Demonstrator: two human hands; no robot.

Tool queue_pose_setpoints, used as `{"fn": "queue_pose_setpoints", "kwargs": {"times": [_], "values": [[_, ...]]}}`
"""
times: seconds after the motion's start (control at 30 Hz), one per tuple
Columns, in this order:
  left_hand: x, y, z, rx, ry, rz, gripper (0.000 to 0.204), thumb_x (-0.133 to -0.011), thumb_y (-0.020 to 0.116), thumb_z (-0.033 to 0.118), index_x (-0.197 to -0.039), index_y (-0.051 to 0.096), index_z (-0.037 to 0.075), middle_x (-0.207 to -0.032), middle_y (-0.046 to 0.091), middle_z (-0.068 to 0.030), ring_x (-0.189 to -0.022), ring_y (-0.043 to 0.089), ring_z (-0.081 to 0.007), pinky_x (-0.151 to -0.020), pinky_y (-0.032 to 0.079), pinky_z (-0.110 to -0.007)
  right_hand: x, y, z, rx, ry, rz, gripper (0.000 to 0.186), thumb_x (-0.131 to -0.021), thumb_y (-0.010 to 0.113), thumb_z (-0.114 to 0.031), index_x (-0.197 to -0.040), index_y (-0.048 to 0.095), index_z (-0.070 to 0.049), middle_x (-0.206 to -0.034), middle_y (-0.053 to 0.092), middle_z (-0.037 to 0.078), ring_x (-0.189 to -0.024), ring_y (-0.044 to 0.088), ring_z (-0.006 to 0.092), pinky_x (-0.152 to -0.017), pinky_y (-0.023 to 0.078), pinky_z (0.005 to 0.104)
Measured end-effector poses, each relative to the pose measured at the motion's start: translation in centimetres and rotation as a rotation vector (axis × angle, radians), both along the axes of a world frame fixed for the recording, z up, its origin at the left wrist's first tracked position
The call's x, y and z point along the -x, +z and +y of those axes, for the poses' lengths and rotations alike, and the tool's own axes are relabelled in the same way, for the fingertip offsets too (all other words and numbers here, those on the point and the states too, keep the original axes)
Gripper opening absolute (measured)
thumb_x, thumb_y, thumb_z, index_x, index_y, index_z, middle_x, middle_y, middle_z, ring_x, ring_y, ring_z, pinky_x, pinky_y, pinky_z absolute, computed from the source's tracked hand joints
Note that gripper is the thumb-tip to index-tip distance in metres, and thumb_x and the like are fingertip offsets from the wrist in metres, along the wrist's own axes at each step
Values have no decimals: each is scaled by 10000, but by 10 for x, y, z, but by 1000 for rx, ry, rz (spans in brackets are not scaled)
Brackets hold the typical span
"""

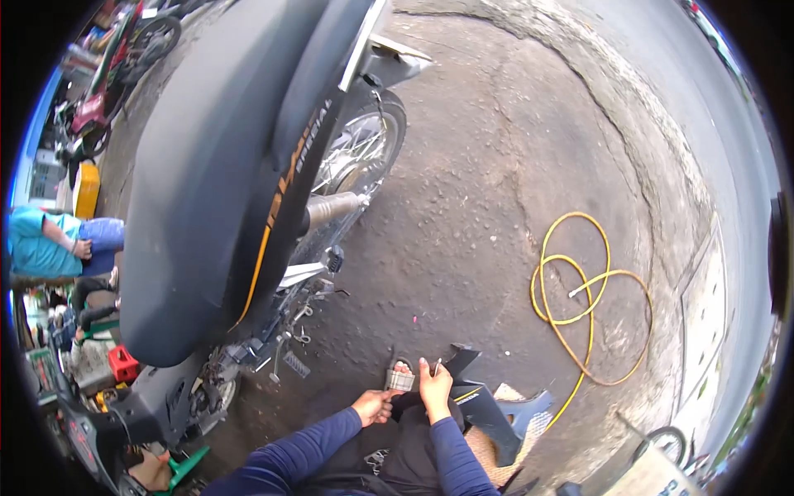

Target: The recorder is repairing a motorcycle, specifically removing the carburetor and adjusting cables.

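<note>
My left hand point(374, 407) is closed in front of my lap, its fingers curled around something I cannot make out. Just to its right and slightly farther away, my right hand point(435, 385) is closed too, with a small thin object showing at its fingertips, too small to name. A sandalled foot point(400, 379) with a plaid strap shows between and beyond the hands. Beside my right hand lie dark plastic motorcycle body panels point(490, 416), partly on a tan woven mat point(481, 453).
A black motorcycle point(207, 182) with an orange stripe stands close on my left, its footpeg and pedal low near my feet. A yellow hose point(609, 273) lies coiled on the rough ground at right. Seated people, a red crate point(123, 364) and parked motorcycles are far left.
</note>
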State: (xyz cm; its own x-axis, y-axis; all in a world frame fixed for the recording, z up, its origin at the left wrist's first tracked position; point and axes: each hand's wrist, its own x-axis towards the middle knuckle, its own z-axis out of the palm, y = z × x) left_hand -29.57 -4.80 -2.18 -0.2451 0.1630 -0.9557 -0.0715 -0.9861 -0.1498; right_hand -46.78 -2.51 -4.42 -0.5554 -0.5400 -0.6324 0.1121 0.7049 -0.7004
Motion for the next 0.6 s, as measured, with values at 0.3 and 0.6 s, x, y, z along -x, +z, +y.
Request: {"fn": "queue_pose_setpoints", "kwargs": {"times": [0.3, 0.6], "values": [[223, 196, -170, 1388, -1102, 476, 258, -887, 557, 238, -1011, 583, 13, -1028, 586, -170, -901, 610, -360, -813, 493, -435, 240, 160, -136, -68, -312, -586, 221, -955, 504, -255, -803, 473, -97, -528, 325, -32, -400, 291, 88, -366, 248, 261], [293, 403, -534, 2171, -60, -23, 164, -731, 651, 33, -885, 612, -4, -956, 638, -127, -835, 626, -302, -748, 510, -382, 551, 177, -196, -768, 344, 716, 333, -785, 696, -234, -842, 645, 90, -785, 661, 263, -781, 657, 411, -698, 505, 456]]}}
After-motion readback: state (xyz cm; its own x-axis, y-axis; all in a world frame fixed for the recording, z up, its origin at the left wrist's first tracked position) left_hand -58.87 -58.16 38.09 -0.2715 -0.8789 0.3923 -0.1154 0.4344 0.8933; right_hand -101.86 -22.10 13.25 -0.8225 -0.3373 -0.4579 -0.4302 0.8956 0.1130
